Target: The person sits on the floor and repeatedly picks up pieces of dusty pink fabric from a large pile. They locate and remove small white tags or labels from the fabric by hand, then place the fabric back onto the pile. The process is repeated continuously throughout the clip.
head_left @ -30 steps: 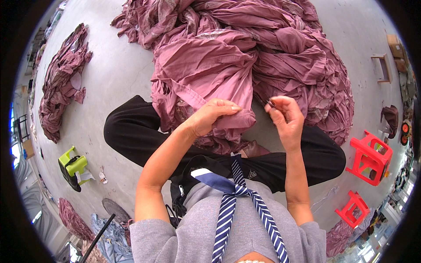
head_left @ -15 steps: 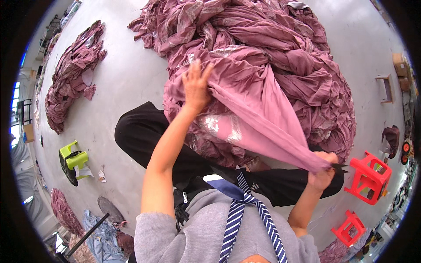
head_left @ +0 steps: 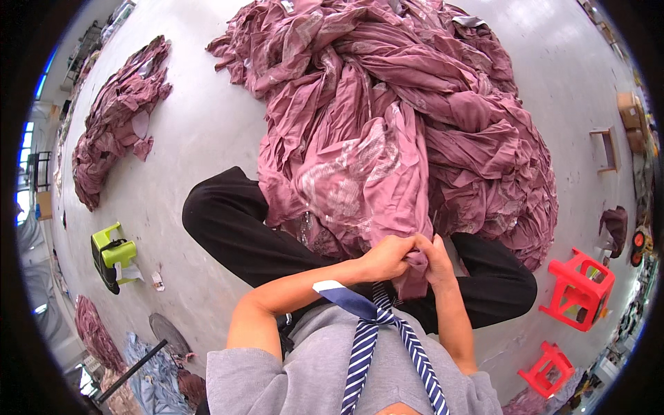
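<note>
A large heap of dusty-pink fabric (head_left: 477,138) with pale patterned patches lies on the floor in front of my crossed legs. One gathered length of that fabric (head_left: 401,194) runs from the heap to my lap. My left hand (head_left: 389,257) is closed on the bunched end, fingers wrapped round it. My right hand (head_left: 438,263) grips the same end right beside it, the two hands touching. A short tail of cloth (head_left: 413,282) hangs below them. Whether the right hand also holds anything small is hidden.
A smaller pink fabric pile (head_left: 117,121) lies to the left. A green stool (head_left: 114,252) stands at left, two red stools (head_left: 579,287) at right. Light blue cloth (head_left: 155,380) is at lower left. A small wooden frame-like stool (head_left: 607,149) stands far right.
My left hand has come down from the spread cloth to my lap and closed on it. My right hand moved left to meet it. The dark pointed thing at my right hand no longer shows.
</note>
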`<state>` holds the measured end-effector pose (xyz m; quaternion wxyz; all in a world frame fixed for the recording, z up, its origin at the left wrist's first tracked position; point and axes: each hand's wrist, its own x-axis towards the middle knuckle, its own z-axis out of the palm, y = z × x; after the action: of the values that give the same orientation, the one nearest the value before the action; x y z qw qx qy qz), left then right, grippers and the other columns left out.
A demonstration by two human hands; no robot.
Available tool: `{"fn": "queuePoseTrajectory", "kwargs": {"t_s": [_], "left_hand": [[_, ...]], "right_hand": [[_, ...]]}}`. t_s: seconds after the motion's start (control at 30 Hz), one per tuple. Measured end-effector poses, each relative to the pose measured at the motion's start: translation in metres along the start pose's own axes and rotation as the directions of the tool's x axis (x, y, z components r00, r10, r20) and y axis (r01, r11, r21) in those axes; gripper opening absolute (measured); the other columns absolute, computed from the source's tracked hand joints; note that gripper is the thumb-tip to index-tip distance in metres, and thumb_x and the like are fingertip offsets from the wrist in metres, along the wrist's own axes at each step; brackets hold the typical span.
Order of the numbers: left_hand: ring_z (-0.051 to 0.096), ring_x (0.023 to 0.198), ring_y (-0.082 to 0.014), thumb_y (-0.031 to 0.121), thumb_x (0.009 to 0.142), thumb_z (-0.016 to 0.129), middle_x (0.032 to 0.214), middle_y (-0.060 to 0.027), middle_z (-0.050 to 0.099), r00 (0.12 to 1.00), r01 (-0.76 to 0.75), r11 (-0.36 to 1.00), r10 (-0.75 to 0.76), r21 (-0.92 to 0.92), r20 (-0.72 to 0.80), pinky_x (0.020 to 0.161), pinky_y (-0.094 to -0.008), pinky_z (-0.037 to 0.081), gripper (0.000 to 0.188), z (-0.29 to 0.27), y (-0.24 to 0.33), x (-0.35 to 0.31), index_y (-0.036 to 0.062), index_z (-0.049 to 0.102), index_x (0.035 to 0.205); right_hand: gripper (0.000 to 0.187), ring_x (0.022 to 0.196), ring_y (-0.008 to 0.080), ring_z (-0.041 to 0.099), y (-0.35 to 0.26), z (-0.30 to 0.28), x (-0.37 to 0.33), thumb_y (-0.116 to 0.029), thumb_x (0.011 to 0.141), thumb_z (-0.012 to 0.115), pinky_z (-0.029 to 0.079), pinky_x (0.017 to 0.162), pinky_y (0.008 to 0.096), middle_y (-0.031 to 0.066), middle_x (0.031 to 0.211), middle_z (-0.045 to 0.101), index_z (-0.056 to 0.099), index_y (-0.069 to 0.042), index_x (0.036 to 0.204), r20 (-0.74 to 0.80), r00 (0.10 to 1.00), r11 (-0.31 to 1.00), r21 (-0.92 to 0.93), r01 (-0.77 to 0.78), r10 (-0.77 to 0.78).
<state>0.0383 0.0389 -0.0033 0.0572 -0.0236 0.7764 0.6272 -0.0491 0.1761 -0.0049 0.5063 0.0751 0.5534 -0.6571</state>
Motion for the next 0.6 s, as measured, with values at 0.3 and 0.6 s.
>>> {"fn": "queuePoseTrajectory", "kwargs": {"t_s": [0.3, 0.6], "left_hand": [[0.064, 0.083, -0.0287, 0.017, 0.080, 0.061, 0.093, -0.0131, 0.065, 0.991, 0.106, 0.980, -0.091, 0.166, -0.094, 0.072, -0.0344, 0.050, 0.025, -0.046, -0.012, -0.034, 0.0069, 0.063, 0.103], [0.052, 0.106, -0.0323, 0.020, 0.071, 0.070, 0.119, -0.0165, 0.052, 0.846, 0.405, 0.718, -0.059, 0.566, -0.531, 0.083, -0.0383, 0.045, 0.047, -0.088, -0.072, -0.025, 0.0120, 0.055, 0.115]], "right_hand": [[0.025, 0.080, 0.0400, 0.057, -0.246, -0.179, 0.028, -0.014, 0.074, 0.059, 0.044, 0.063, 0.0475, 0.0224, 0.087, 0.060, 0.051, -0.005, 0.095, -0.107, 0.521, -0.162, -0.881, -0.444, -0.847], [0.035, 0.084, 0.0265, 0.060, -0.190, -0.079, 0.140, -0.024, 0.072, 0.069, 0.046, 0.074, 0.0374, 0.0079, 0.092, 0.063, 0.059, -0.008, 0.101, 0.048, 0.261, -0.042, -0.999, 0.029, -0.964]]}}
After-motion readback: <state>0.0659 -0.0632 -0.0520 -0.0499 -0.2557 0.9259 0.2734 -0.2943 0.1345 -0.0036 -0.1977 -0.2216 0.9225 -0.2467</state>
